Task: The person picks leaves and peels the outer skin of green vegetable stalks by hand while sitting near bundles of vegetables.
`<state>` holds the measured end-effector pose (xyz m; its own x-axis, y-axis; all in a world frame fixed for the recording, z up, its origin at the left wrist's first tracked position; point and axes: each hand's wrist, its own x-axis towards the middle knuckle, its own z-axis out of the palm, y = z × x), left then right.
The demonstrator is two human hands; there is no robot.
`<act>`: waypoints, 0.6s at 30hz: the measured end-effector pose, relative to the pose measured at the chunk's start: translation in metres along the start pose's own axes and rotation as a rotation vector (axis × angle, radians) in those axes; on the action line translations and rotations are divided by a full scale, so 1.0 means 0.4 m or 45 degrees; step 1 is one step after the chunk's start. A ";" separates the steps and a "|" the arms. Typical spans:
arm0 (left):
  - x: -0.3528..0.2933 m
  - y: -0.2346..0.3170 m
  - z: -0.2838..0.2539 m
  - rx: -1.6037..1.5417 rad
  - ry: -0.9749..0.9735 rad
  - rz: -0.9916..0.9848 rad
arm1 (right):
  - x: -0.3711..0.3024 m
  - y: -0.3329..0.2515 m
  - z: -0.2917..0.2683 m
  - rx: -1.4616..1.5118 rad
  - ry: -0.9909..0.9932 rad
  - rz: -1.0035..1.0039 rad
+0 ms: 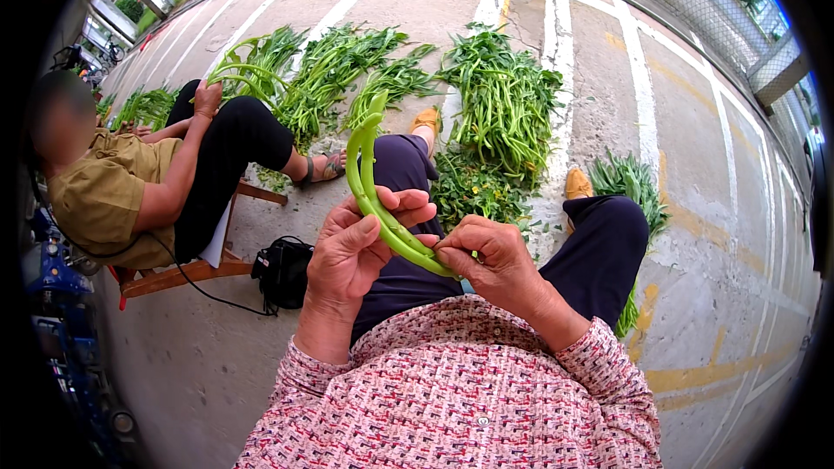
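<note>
A long, curved green vegetable stalk, split into two prongs at its upper end, is held up in front of my lap. My left hand grips it around the middle between thumb and fingers, with some fingertips raised behind it. At the stalk's lower right end, my right hand is closed in a pinch, thumb against the curled fingers. The hands are close together, and the palm side of the right hand is hidden.
Beyond my knees lie piles of long leafy greens and a heap of trimmed leaves. At left, a co-worker sits on a wooden chair, holding green stalks. A black bag stands beside that chair.
</note>
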<state>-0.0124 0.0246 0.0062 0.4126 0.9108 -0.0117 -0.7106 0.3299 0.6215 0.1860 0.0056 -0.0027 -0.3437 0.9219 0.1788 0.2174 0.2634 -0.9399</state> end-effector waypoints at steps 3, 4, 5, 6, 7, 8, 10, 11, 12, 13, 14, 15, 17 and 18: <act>0.000 -0.001 0.002 0.024 0.015 -0.007 | -0.001 -0.003 0.001 -0.084 0.128 -0.103; 0.000 -0.002 0.002 0.018 0.011 -0.005 | -0.002 -0.006 0.001 -0.055 0.133 -0.087; -0.001 -0.003 0.002 0.012 0.007 -0.003 | -0.002 -0.008 0.001 -0.027 0.138 -0.071; -0.001 -0.004 0.002 0.006 0.003 -0.001 | -0.004 -0.008 0.002 -0.014 0.136 -0.048; -0.001 -0.005 0.003 0.015 -0.006 -0.005 | -0.006 -0.007 0.004 -0.001 0.133 -0.025; 0.000 -0.006 0.005 0.024 -0.014 -0.009 | -0.007 -0.006 0.005 0.012 0.131 -0.002; -0.002 -0.008 0.006 0.040 -0.013 -0.011 | -0.006 -0.008 0.009 -0.022 0.139 -0.022; -0.003 -0.009 0.006 0.045 -0.005 -0.009 | -0.006 -0.009 0.010 -0.039 0.143 -0.033; -0.004 -0.010 0.006 0.052 0.002 -0.004 | -0.005 -0.009 0.012 -0.076 0.145 -0.058; -0.004 -0.011 0.006 0.049 0.001 -0.009 | -0.004 -0.008 0.013 -0.113 0.147 -0.084; -0.005 -0.015 0.005 0.046 0.000 -0.014 | -0.004 -0.008 0.013 -0.150 0.149 -0.109; -0.006 -0.015 0.005 0.048 0.002 -0.016 | -0.002 -0.010 0.015 -0.184 0.151 -0.134; -0.006 -0.016 0.003 0.060 -0.017 -0.007 | -0.002 -0.017 0.015 -0.253 0.155 -0.184; -0.006 -0.018 0.003 0.062 -0.027 -0.006 | -0.005 -0.019 0.013 -0.267 0.140 -0.196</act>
<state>-0.0077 0.0197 0.0026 0.4283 0.9036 0.0019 -0.6805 0.3212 0.6586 0.1803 0.0005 0.0027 -0.2885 0.8889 0.3558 0.3586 0.4449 -0.8207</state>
